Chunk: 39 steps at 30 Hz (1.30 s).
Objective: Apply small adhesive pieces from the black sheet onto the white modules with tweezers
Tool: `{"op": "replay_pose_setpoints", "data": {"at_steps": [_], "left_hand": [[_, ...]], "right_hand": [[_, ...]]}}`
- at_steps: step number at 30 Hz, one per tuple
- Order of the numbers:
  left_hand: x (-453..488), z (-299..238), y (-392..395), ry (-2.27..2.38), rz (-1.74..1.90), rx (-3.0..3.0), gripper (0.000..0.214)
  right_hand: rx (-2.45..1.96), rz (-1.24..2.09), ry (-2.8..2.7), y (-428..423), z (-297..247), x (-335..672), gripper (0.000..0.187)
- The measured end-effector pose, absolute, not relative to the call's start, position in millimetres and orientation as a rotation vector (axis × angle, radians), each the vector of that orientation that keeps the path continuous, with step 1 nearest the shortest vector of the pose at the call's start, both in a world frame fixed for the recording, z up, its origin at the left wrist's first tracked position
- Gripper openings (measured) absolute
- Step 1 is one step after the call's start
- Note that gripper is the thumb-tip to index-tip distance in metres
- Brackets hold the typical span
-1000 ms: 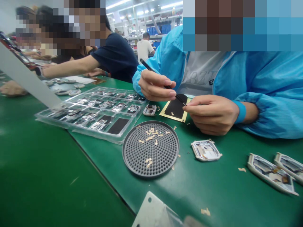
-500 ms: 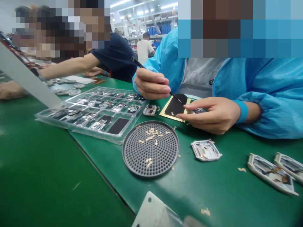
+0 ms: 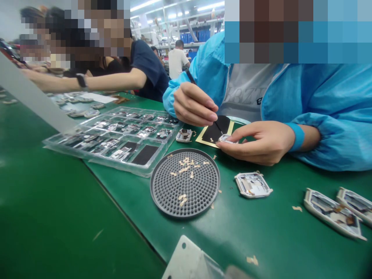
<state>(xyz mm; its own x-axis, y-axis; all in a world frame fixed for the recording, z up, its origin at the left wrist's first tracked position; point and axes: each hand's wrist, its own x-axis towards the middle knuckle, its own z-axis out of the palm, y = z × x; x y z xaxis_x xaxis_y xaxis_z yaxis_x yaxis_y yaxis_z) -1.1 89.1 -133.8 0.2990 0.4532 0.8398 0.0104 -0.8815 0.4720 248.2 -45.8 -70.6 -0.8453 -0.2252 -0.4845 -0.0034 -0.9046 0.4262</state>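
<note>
Your own hands are out of view. Across the perforated round tray (image 3: 200, 201), a co-worker's hand (image 3: 258, 141) pinches a small metal case (image 3: 225, 138) while the other hand (image 3: 194, 104) presses black tweezers (image 3: 218, 126) into it; the shirt lettering is too faint to read

A green counter (image 3: 52, 201) is filling the lower view, with a dark seam running diagonally across it from the left toward the near edge. Beyond the far edge, metal shelving (image 3: 186, 31) is standing at the back of the room, holding blue bins (image 3: 200, 35). Long ceiling light strips (image 3: 174, 9) are glowing white overhead. A pale slanted panel (image 3: 31, 97) is leaning across the counter's far left corner.
</note>
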Motion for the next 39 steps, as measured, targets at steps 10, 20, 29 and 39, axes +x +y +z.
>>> {"op": "replay_pose_setpoints", "data": {"at_steps": [10, 20, 29, 39], "left_hand": [[-6.0, -119.5, 72.6, 0.333, 1.545, 2.403, 0.02], [21.7, -75.4, 131.6, -1.259, 0.954, 2.671, 0.055], [38.9, -69.1, 154.6, -1.553, 1.252, 2.427, 0.038], [57.5, -67.7, 313.7, -0.036, 1.11, 2.614, 0.073]], "right_hand": [[0.801, -2.824, -0.585, -43.6, -71.7, 249.4, 0.04], [0.851, -2.838, -0.558, -45.1, -70.8, 247.7, 0.038], [0.937, -2.865, -0.253, -49.4, -66.8, 245.9, 0.037], [0.81, -2.927, 0.307, -54.7, -70.6, 250.7, 0.038]]}}
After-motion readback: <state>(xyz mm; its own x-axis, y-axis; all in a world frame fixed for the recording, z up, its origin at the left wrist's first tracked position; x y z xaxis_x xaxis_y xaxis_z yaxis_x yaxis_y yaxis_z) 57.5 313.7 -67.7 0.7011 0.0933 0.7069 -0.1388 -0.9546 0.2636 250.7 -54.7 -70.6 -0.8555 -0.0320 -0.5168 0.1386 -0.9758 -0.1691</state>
